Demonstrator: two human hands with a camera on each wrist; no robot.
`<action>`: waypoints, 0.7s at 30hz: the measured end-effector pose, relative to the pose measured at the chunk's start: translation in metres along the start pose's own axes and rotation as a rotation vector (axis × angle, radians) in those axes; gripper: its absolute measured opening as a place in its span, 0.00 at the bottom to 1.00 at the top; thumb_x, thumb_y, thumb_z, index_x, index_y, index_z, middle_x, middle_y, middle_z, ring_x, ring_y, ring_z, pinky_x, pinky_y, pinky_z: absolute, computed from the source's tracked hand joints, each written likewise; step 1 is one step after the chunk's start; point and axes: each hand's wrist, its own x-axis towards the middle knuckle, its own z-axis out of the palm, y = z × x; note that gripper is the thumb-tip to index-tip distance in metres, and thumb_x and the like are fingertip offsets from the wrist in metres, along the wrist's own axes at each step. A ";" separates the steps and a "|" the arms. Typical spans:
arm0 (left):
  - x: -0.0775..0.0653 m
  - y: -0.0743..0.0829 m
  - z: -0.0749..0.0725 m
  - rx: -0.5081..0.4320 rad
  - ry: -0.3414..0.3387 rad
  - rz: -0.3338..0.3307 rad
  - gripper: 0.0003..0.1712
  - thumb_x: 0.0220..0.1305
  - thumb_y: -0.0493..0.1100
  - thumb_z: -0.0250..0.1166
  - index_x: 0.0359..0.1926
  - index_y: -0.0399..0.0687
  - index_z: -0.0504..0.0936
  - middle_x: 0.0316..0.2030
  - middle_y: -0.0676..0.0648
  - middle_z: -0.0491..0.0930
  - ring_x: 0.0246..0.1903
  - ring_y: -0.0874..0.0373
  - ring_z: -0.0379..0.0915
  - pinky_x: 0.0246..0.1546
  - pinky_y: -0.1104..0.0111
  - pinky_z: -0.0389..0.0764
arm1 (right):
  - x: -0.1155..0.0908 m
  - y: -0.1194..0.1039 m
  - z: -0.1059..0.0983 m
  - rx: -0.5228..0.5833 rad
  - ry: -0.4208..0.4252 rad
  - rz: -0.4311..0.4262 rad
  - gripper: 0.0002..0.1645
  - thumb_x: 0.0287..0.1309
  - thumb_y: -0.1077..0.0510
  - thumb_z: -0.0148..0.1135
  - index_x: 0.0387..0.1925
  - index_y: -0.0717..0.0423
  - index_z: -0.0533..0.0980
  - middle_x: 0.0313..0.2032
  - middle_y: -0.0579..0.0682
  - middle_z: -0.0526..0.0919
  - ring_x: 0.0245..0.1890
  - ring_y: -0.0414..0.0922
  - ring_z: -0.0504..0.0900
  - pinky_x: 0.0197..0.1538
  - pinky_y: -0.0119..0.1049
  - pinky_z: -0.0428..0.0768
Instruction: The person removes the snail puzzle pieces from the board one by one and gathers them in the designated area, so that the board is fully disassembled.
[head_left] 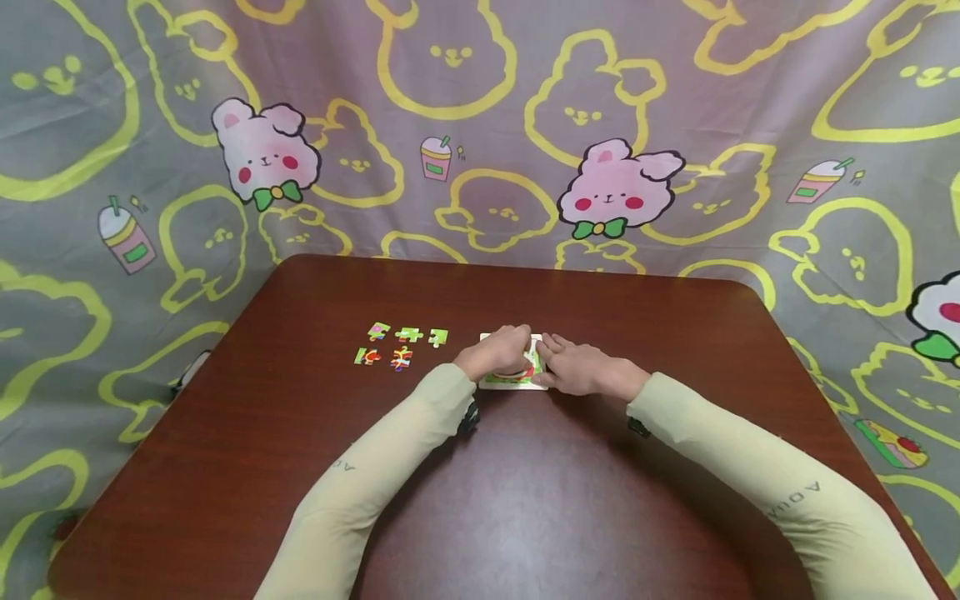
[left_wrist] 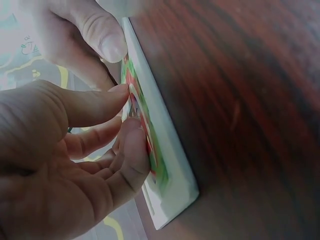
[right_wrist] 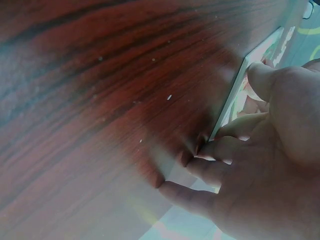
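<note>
While the puzzle board [head_left: 517, 381] lies on the bench [head_left: 525, 475] near the middle of the head view, the left hand [head_left: 499, 350] bends over it, fingers curled, thumb and forefinger at its picture; whether they pinch a piece cannot be told. At the board's right edge, the right hand [head_left: 579, 368] slants in, fingers extended, fingertips down at the bench.

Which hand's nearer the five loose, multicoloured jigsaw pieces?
Left. The left hand is right of the jigsaw pieces, over the white-bordered rectangular puzzle board; the right hand is farther right, at the board's right edge.
</note>
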 end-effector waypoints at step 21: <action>-0.001 0.005 0.001 0.010 0.037 0.001 0.06 0.60 0.39 0.64 0.31 0.47 0.73 0.28 0.50 0.74 0.31 0.54 0.72 0.33 0.66 0.72 | -0.001 0.000 -0.001 -0.011 -0.016 -0.009 0.45 0.71 0.39 0.48 0.74 0.64 0.51 0.75 0.66 0.51 0.75 0.61 0.52 0.70 0.53 0.63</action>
